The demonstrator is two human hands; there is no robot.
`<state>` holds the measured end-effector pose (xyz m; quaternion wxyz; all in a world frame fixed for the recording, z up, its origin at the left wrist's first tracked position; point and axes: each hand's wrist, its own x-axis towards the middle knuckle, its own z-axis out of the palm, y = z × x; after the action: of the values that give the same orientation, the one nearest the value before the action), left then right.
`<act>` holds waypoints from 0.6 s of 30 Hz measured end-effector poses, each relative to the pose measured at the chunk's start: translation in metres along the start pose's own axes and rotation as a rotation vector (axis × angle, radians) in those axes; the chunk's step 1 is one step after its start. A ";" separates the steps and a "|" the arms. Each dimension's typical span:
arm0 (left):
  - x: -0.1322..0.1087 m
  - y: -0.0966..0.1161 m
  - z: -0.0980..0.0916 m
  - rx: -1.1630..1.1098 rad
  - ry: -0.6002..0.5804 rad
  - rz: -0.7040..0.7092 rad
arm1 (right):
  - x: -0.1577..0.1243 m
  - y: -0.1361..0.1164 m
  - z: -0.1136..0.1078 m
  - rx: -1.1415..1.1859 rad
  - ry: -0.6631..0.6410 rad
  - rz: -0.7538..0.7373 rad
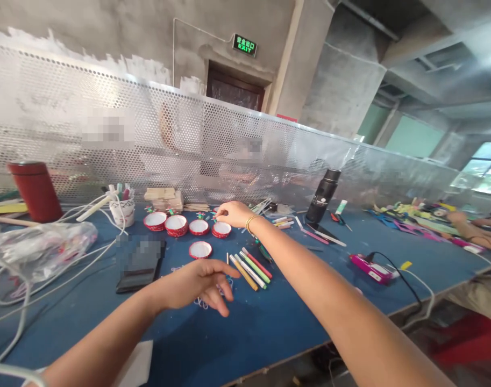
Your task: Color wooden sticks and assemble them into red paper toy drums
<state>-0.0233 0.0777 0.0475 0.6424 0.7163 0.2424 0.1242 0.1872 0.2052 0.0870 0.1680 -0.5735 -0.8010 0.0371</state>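
My left hand (203, 282) hovers over the near part of the blue table, fingers apart and holding nothing. Under it lie thin pale loops (203, 303), partly hidden. My right hand (232, 212) reaches to the back, fingers bent together just above a round red-rimmed dish with a white inside (221, 229). A tiny green piece shows at its fingertips; what exactly they hold is too small to make out. Several like dishes stand in a row to the left, such as a stack (176, 224), with small green-and-red pieces behind them. A single dish (200, 250) lies in front.
Several markers (251, 269) lie between my arms. A dark phone-like slab (140, 266), white cables, a plastic bag (47, 244), a cup of pens (122, 209) and a red flask (35, 191) stand left. Right are a black bottle (324, 196), a magenta box (370, 269) and another person's arm.
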 end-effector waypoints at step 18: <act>0.004 -0.003 -0.001 0.537 0.241 0.102 | 0.185 0.045 0.089 -0.188 -0.232 0.105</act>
<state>-0.0206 0.0810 0.0441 0.3893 0.8521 0.3047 0.1721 0.1473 0.4044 0.0342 0.0176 -0.6195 -0.7839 0.0368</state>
